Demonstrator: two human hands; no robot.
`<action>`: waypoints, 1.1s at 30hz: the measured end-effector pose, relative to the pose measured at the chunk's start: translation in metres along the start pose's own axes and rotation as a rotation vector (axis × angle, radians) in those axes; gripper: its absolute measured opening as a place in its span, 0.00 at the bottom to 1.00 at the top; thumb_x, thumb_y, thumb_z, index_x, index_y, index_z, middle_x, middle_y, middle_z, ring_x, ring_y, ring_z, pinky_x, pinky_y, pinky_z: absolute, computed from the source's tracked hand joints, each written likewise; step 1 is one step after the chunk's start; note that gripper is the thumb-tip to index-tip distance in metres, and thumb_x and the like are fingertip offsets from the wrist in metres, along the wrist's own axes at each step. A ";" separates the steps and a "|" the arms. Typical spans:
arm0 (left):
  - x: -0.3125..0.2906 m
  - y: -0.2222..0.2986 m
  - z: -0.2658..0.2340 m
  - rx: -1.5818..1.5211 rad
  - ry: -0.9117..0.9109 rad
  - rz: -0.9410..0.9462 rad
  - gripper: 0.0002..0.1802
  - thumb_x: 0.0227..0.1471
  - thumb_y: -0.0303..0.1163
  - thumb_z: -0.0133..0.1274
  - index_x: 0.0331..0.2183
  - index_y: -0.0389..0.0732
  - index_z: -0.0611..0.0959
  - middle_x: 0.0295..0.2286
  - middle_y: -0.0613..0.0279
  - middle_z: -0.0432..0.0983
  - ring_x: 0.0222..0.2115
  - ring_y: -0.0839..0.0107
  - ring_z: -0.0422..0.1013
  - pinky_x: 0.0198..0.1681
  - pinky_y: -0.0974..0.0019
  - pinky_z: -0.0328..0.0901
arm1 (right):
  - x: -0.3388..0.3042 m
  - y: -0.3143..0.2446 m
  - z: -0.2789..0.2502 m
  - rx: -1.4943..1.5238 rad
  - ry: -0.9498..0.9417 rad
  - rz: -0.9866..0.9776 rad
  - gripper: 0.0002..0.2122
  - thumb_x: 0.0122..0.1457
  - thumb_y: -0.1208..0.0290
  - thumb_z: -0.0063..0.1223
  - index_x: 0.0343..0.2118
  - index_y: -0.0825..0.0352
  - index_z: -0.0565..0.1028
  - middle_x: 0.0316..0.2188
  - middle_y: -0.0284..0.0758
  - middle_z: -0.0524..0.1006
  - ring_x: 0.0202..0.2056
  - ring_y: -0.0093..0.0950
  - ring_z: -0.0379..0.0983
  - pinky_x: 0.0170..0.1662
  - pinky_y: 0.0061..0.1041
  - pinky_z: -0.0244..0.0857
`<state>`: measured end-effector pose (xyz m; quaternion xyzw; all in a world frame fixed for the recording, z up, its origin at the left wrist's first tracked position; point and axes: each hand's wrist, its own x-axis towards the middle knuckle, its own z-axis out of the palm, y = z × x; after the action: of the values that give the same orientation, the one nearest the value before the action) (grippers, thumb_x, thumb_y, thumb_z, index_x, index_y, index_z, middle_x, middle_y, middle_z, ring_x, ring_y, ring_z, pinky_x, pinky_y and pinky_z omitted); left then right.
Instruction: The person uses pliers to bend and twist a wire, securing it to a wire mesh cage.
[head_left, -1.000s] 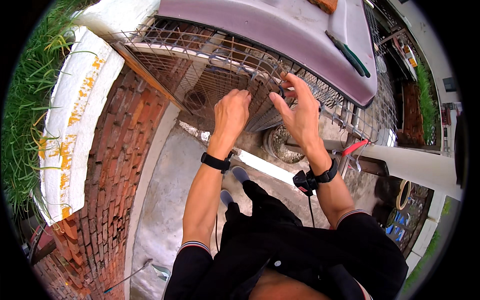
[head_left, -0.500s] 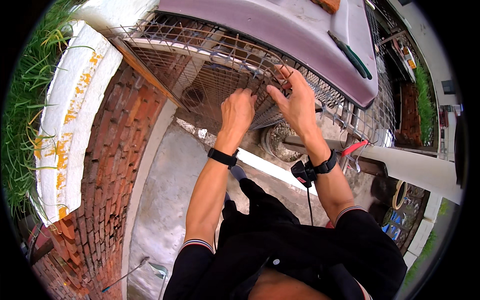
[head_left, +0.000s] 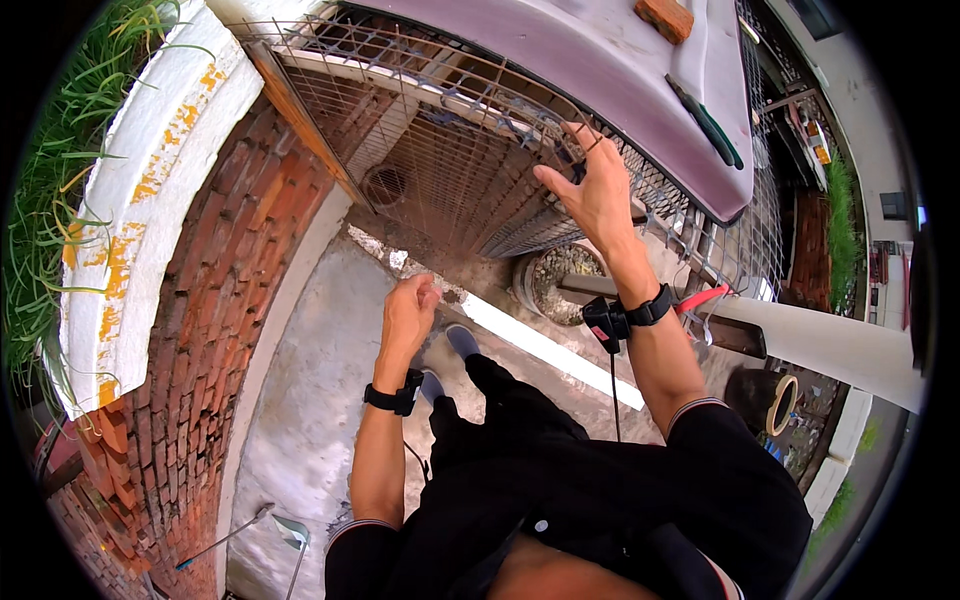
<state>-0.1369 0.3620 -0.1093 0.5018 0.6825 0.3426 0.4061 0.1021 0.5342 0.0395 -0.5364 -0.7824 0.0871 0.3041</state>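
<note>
A wire mesh panel (head_left: 420,105) with a bent upper edge stretches across the top of a cage-like enclosure. At the right end of that edge is my right hand (head_left: 602,195), thumb and fingers apart, fingertips against the wires. A short dark wire end crosses near its fingertips. My left hand (head_left: 408,315) hangs lower, away from the mesh, above the concrete floor. Its fingers are curled together, and whatever they may hold is hidden. Both wrists wear black straps. Pliers (head_left: 705,122) with dark green handles lie on the purple-grey cover (head_left: 580,60) beyond the mesh.
A brick piece (head_left: 664,20) rests on the cover. Brick wall (head_left: 230,270) with a white ledge (head_left: 160,190) runs along the left. A white pipe (head_left: 830,335) with a red-handled tool (head_left: 703,297) beside it crosses the right. A round pot (head_left: 550,285) stands below the mesh.
My left hand has come off the mesh and dropped down and toward me, fingers curled. My right hand stays at the mesh edge. The view has shifted slightly.
</note>
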 end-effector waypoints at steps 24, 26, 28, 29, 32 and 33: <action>-0.152 -0.149 -0.021 -0.362 0.096 -0.539 0.14 0.56 0.29 0.56 0.43 0.32 0.82 0.30 0.58 0.82 0.27 0.72 0.78 0.34 0.71 0.70 | 0.009 0.003 -0.001 0.018 -0.126 -0.091 0.27 0.51 0.68 0.59 0.57 0.63 0.72 0.39 0.50 0.76 0.42 0.45 0.71 0.50 0.39 0.65; -0.151 -0.155 -0.020 -0.332 0.090 -0.526 0.14 0.56 0.29 0.56 0.42 0.32 0.82 0.29 0.59 0.82 0.27 0.73 0.78 0.33 0.70 0.70 | 0.011 0.003 -0.001 0.030 -0.130 -0.108 0.27 0.51 0.69 0.59 0.57 0.64 0.72 0.41 0.49 0.77 0.43 0.45 0.71 0.51 0.39 0.65; -0.152 -0.161 -0.018 -0.310 0.091 -0.518 0.13 0.56 0.29 0.56 0.42 0.33 0.82 0.28 0.59 0.81 0.26 0.73 0.78 0.33 0.70 0.70 | 0.012 0.001 -0.001 0.059 -0.123 -0.118 0.27 0.51 0.70 0.58 0.58 0.65 0.71 0.45 0.48 0.78 0.44 0.44 0.71 0.52 0.39 0.65; -0.153 -0.160 -0.018 -0.302 0.094 -0.519 0.13 0.55 0.29 0.56 0.42 0.33 0.83 0.28 0.59 0.81 0.26 0.73 0.78 0.33 0.71 0.70 | 0.012 0.003 -0.001 0.053 -0.125 -0.114 0.27 0.51 0.70 0.58 0.57 0.65 0.71 0.46 0.46 0.78 0.45 0.44 0.71 0.53 0.39 0.64; -0.156 -0.161 -0.018 -0.301 0.106 -0.513 0.13 0.55 0.28 0.56 0.41 0.33 0.83 0.28 0.60 0.81 0.26 0.73 0.78 0.32 0.71 0.70 | 0.011 0.006 0.000 0.050 -0.126 -0.114 0.27 0.51 0.70 0.58 0.57 0.66 0.71 0.48 0.44 0.78 0.45 0.44 0.71 0.54 0.39 0.64; -0.158 -0.163 -0.018 -0.303 0.112 -0.510 0.12 0.55 0.28 0.56 0.41 0.33 0.83 0.28 0.60 0.81 0.26 0.73 0.77 0.32 0.71 0.70 | 0.011 0.005 0.000 0.057 -0.123 -0.121 0.27 0.51 0.70 0.58 0.57 0.65 0.71 0.48 0.44 0.78 0.45 0.44 0.71 0.54 0.39 0.64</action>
<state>-0.1928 0.1657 -0.2103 0.2281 0.7489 0.3546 0.5113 0.1036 0.5459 0.0407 -0.4729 -0.8278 0.1235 0.2755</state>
